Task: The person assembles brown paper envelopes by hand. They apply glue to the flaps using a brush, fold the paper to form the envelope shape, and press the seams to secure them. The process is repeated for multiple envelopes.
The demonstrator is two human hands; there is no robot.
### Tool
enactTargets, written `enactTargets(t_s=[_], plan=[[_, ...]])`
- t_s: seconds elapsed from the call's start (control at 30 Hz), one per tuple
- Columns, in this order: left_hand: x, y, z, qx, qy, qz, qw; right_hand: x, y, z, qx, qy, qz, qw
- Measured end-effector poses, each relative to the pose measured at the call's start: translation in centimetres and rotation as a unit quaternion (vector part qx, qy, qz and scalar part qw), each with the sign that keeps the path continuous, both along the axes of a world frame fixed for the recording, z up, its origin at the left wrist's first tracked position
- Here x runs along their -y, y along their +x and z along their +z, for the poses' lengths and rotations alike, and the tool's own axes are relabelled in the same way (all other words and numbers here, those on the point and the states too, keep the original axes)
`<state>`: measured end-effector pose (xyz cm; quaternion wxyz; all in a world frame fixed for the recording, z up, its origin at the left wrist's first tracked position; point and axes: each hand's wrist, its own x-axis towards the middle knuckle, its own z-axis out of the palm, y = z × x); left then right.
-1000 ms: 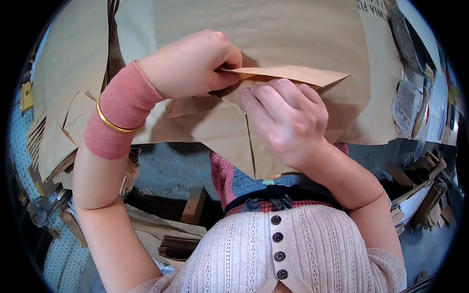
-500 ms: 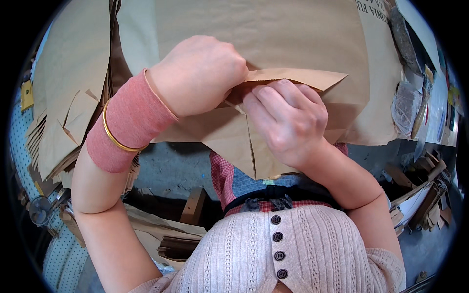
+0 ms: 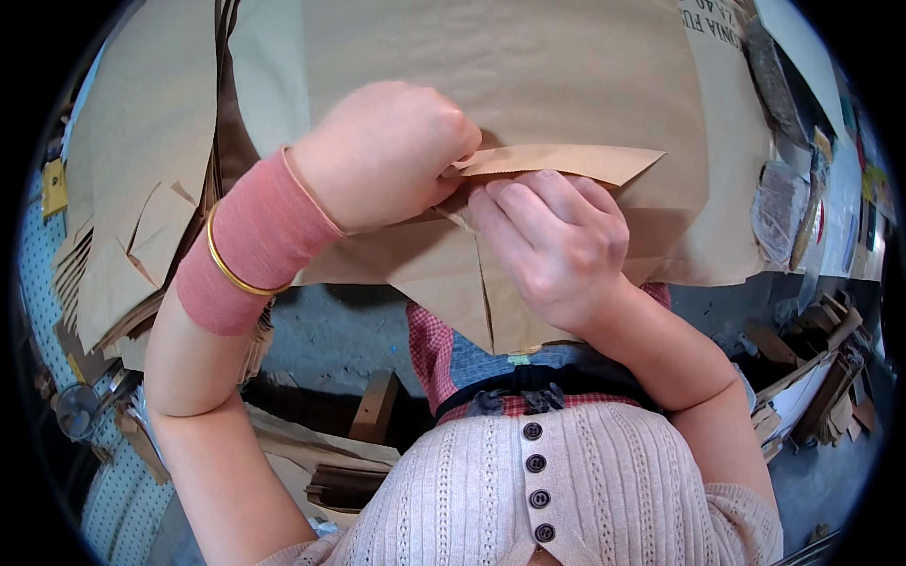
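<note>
A large brown paper bag (image 3: 510,75) lies flat before me, its near end folded into flaps. My left hand (image 3: 392,156) is closed at the left end of a raised paper flap (image 3: 585,164), with a bit of the paper pinched at its fingers. Beside it, my right hand (image 3: 557,245) is curled, its fingertips tucked behind the flap's lower edge and hidden there. Below the hands, a pointed, creased part of the bag (image 3: 444,269) hangs toward my lap. A pink cloth band (image 3: 255,241) and a thin gold bangle circle my left forearm.
A stack of brown paper bags (image 3: 142,123) with folded ends stands on the left. To the right lie clear plastic-wrapped bundles (image 3: 780,203). More paper (image 3: 349,486) sits low at the left, near a wooden block (image 3: 375,406). Wood and paper scraps (image 3: 830,377) fill the lower right.
Both hands and the flap sit slightly lower in the picture, and the rest of the scene has shifted a little too. Both hands stay at the flap.
</note>
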<state>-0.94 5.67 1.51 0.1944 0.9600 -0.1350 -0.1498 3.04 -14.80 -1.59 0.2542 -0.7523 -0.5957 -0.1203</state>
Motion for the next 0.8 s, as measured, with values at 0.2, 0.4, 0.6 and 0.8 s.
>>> enactTargets(t_s=[0.2,0.4,0.6,0.8], plan=[[2.1,-0.4,0.7,0.014,0.049,0.056,0.997,-0.4,0.1,-0.8,0.01,0.052,0.002,0.999],[2.7,-0.6,0.6,-0.016,0.044,0.146,0.988,-0.7,0.2,-1.3,0.02,0.086,0.001,0.996],[2.8,-0.5,0.4,-0.02,0.058,0.1,0.993,-0.7,0.2,-1.2,0.02,0.063,0.005,0.998],[2.1,-0.7,-0.7,-0.001,0.05,0.069,0.996,-0.8,0.2,-1.5,0.023,0.09,0.002,0.996]])
